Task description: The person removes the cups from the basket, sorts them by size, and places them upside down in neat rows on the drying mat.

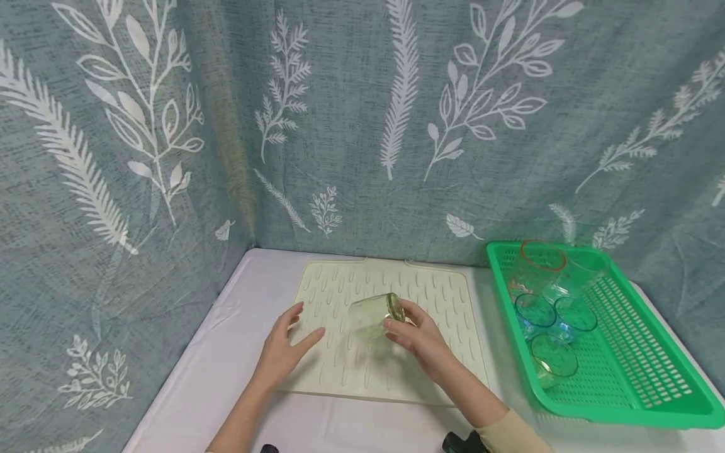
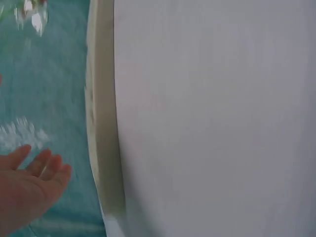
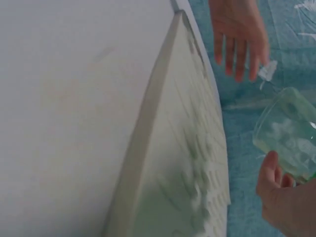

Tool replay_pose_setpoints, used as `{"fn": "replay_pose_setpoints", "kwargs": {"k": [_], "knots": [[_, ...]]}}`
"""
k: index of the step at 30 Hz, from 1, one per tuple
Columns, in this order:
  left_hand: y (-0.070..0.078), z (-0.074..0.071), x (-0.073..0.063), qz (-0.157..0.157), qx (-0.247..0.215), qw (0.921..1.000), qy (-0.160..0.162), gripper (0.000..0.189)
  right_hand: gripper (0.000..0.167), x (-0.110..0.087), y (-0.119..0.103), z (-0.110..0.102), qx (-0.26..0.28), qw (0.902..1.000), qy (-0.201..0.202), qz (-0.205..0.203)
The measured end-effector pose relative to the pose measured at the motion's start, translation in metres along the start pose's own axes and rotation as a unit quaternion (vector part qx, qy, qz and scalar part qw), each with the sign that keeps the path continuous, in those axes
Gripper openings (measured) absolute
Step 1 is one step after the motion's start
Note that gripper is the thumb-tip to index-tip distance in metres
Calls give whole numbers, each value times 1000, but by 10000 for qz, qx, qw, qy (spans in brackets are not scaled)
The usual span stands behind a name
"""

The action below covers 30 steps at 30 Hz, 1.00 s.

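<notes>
A pale green drinking glass (image 1: 370,314) is held tilted on its side above the cream ridged mat (image 1: 334,371), its thick base to the right. My right hand (image 1: 421,340) grips it near that base, thumb toward me and fingers behind. To the left, apart from the glass, my left hand (image 1: 281,352) hovers over the mat's left edge with fingers spread and nothing in them. The right wrist view shows the same glass (image 3: 289,133) above my right hand (image 3: 289,202), with the left hand (image 3: 240,37) reaching in from the top.
A green plastic basket (image 1: 668,327) stands on the right of the white-covered table (image 1: 226,352). Inside are a red-rimmed glass (image 1: 538,267), a clear glass (image 1: 574,274), two blue-tinted glasses (image 1: 535,314) and a greenish glass (image 1: 552,362). A patterned grey-green curtain (image 1: 351,126) hangs behind and at the left.
</notes>
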<state>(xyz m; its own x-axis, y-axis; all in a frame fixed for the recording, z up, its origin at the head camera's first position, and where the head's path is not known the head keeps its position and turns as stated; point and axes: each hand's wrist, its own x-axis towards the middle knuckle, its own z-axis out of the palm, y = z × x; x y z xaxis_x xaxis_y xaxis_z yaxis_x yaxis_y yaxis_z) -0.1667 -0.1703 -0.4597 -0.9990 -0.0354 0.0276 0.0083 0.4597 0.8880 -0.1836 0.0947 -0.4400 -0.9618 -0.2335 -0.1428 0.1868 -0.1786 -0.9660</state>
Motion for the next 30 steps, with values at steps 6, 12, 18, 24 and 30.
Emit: {"fn": "replay_pose_setpoints", "kwargs": {"k": [6,12,18,24,30], "knots": [[-19,-25,15,-555,505,9967,-308,101,67,16,-2,3,-88,9997,207,22],[-30,-30,22,-912,308,9919,-834,107,69,29,0,8,-263,9991,320,115],[-41,-28,22,-688,195,9908,-1147,107,71,42,-1,13,-601,9976,325,120],[-47,-23,22,-568,313,9916,-1117,108,70,59,-4,20,-1084,9937,277,118],[-46,-24,21,-665,142,9916,-1102,106,68,82,-5,31,-2096,9771,375,-36]]}}
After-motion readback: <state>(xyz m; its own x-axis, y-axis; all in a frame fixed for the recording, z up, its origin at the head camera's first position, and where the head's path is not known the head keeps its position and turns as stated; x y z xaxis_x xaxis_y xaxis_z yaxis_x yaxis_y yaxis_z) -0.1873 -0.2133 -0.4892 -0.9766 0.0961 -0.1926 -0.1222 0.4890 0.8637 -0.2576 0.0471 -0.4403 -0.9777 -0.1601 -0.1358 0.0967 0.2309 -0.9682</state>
